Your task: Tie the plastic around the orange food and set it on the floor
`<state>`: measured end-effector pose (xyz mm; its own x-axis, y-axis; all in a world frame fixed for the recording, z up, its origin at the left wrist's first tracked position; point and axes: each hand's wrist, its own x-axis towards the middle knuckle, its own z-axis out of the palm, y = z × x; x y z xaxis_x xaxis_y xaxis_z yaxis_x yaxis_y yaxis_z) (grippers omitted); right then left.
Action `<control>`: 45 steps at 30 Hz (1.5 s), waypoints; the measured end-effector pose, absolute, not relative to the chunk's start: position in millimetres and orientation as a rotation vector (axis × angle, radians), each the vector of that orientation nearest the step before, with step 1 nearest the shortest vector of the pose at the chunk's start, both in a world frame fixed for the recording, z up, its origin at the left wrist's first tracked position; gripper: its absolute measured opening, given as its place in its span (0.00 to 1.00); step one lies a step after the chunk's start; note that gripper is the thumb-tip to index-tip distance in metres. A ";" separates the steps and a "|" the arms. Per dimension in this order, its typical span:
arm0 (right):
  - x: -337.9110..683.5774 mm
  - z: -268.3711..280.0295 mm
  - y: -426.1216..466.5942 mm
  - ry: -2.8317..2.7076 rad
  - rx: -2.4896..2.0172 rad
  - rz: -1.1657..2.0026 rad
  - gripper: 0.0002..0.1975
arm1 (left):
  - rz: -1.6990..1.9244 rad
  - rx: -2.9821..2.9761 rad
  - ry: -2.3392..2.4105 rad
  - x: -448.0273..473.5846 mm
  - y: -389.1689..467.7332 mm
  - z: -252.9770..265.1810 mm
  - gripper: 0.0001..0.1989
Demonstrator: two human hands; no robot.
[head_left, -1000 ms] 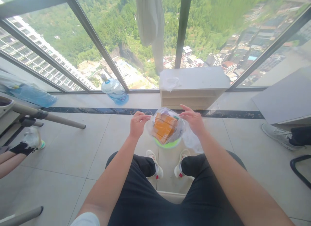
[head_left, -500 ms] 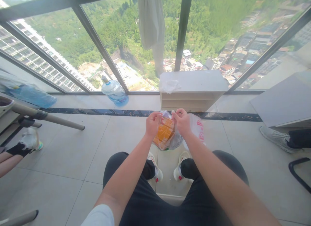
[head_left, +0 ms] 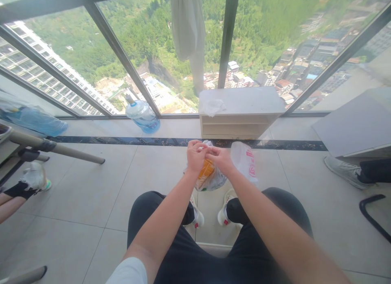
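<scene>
A clear plastic bag (head_left: 217, 180) with something orange (head_left: 206, 169) inside hangs in front of my knees, above my shoes. My left hand (head_left: 196, 156) pinches the top of this bag from the left. From the right, my right hand (head_left: 220, 158) pinches the same gathered top, and the fingertips of both hands meet there. My fingers cover part of the bag's mouth. Just to the right of my right hand is a white plastic bag (head_left: 243, 160) with pink print. What the orange contents are, I cannot make out.
A low white shelf (head_left: 241, 101) with crumpled plastic on top stands against the window. A large blue water bottle (head_left: 143, 116) is left of it. Table legs (head_left: 76, 151) and a person's foot (head_left: 36, 178) are at left; another person's shoe (head_left: 345, 172) is at right.
My hands have come together over the bag's top, where they were apart holding its edges. The orange contents are now more covered by my hands. The view has shifted slightly.
</scene>
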<state>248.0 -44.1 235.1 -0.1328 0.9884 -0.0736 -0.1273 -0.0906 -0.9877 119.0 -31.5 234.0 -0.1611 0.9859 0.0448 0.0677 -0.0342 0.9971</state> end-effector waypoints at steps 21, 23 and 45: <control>250.8 216.9 -49.8 -0.922 -1.065 1.557 0.26 | 0.996 1.212 1.217 98.3 -45.3 239.2 0.15; 247.3 216.4 -51.2 -0.923 -1.061 1.571 0.25 | 1.005 1.237 1.254 96.3 -48.4 236.8 0.12; 276.7 246.6 -43.7 -1.235 -0.983 1.713 0.18 | 0.828 1.678 1.228 76.5 -52.0 232.7 0.16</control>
